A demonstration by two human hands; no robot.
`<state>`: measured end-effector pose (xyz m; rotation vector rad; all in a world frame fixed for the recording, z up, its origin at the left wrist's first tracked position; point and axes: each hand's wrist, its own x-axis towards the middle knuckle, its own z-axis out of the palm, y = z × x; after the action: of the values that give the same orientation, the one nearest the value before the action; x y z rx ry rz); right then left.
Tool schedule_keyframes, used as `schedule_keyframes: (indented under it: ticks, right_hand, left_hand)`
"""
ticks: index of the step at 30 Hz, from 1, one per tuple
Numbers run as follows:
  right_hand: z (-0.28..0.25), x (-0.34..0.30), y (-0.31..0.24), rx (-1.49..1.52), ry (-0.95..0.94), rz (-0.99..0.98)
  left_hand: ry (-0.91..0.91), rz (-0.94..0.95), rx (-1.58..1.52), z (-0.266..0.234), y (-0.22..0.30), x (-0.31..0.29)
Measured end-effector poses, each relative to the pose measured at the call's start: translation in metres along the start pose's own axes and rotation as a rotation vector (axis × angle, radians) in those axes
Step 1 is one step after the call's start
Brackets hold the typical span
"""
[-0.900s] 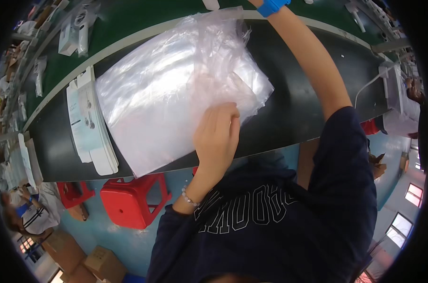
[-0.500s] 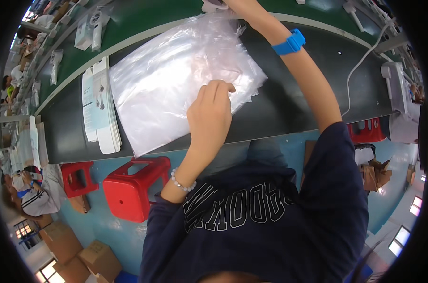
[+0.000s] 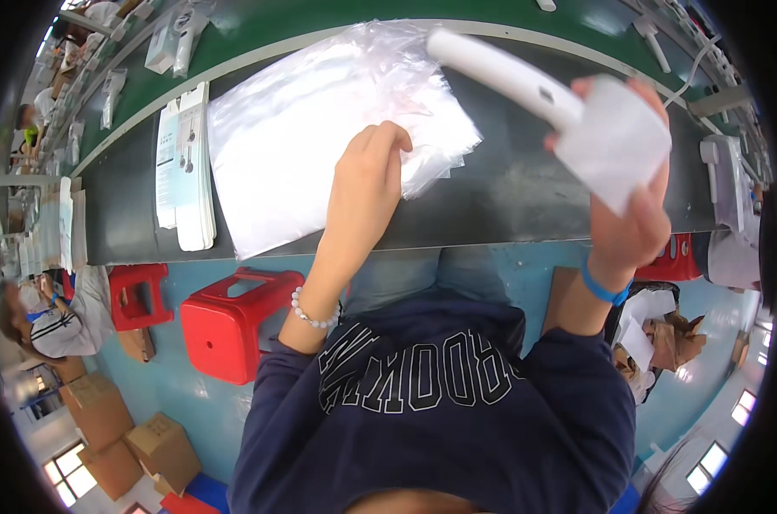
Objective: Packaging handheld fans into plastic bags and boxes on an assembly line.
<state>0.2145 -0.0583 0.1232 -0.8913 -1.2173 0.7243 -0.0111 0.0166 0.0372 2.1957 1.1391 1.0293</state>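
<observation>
Black covers the long worktable (image 3: pixel 525 201) in front of the person; beyond its pale rim runs a green belt (image 3: pixel 268 26); a red stool (image 3: pixel 221 338) stands by the table's near edge, to the left; clear plastic bags (image 3: pixel 294 146) lie in a flat, wide stack on the tabletop, crinkled and shiny toward their far right corner; just left of them sits a pile of flat white and pale blue cartons (image 3: pixel 187 171); a white handheld device (image 3: pixel 508 77), blurred, is up over the right part of the table, its round handle slanting away to the left, the tip near the bags' far corner; the right hand (image 3: pixel 633 193) grasps the device by its broad, squarish end, thumb on the near side; the left hand (image 3: pixel 367 176) rests on the right part of the bags with fingers curled, and whether it pinches any plastic I cannot tell; a blue band (image 3: pixel 604 287) circles the right wrist; pale beads (image 3: pixel 307 314) circle the left.
</observation>
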Motion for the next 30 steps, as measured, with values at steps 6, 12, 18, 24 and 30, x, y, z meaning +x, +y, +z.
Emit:
schedule_keyframes:
  ticks: [6, 12, 18, 24, 30]
  right_hand:
    - [-0.011, -0.051, 0.002, 0.114, 0.116, 0.182]
    - [0.000, -0.059, 0.023, 0.148, 0.127, 0.276]
    - [0.008, -0.056, 0.037, 0.076, 0.120, 0.250]
    - [0.008, -0.051, 0.050, 0.040, 0.128, 0.245]
    - [0.015, -0.043, 0.051, 0.083, 0.152, 0.321]
  left_hand:
    - [-0.007, 0.088, 0.093, 0.005, 0.002, -0.005]
    - [0.126, -0.015, 0.193, 0.014, 0.013, -0.003]
    - [0.059, 0.106, -0.014, 0.021, 0.003, 0.003]
    - [0.016, 0.098, -0.135, 0.015, 0.007, 0.005]
    - [-0.007, 0.049, -0.258, 0.007, 0.001, 0.005]
